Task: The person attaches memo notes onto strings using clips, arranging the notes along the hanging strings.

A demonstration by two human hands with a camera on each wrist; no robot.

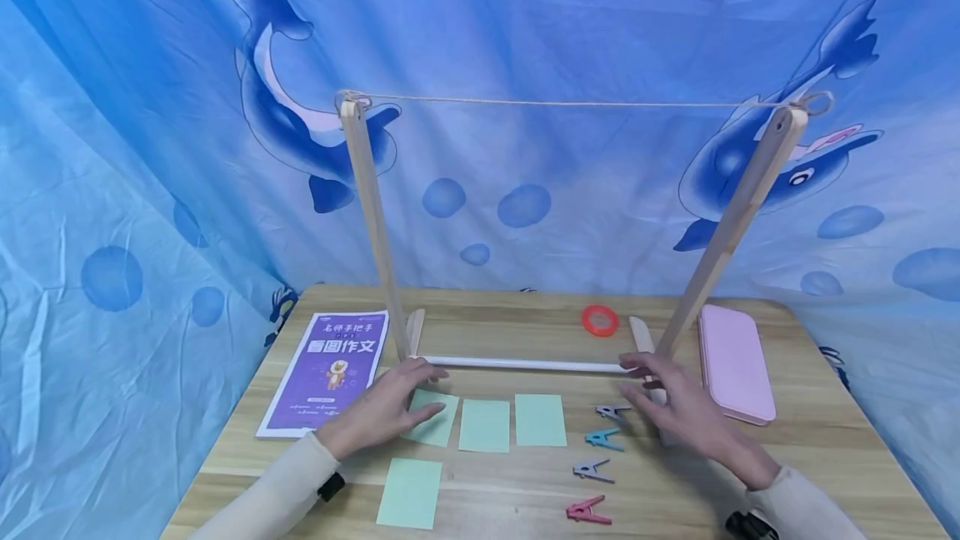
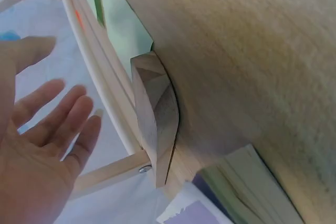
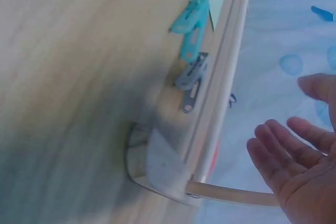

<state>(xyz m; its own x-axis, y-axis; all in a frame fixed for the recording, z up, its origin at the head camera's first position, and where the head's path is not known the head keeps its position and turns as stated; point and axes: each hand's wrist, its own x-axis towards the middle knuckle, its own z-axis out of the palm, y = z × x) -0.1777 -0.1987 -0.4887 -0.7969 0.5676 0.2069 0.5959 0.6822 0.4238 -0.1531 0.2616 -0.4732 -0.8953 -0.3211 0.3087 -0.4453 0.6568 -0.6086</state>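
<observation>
I see a blue dolphin-print curtain (image 1: 480,32) filling the background, and in front of it a wood-grain table (image 1: 510,473). On the table stands a wooden frame (image 1: 374,211), its two uprights joined low down by a white rod (image 1: 517,364) and at the top by a thin string (image 1: 555,102) tied to both ends. To my left lies a purple book (image 1: 330,373) with Chinese lettering, beside the left upright. The one container I make out is a pink pencil case (image 1: 737,365), lying closed beyond the right upright; its contents are hidden from me. Both hands are empty with fingers loosely spread: the left hand (image 1: 386,407) at the foot of the left upright, the right hand (image 1: 682,407) at the foot of the right. I cannot tell whether either touches the frame. Between them are three pale green sticky notes (image 1: 484,426) in a row, with a fourth nearer me. A red tape roll (image 1: 587,321) lies behind the rod. Smallest are four clips in a column: two grey clips (image 1: 592,470), a teal clip (image 1: 602,438) and, nearest me, a pink clip (image 1: 585,511).
</observation>
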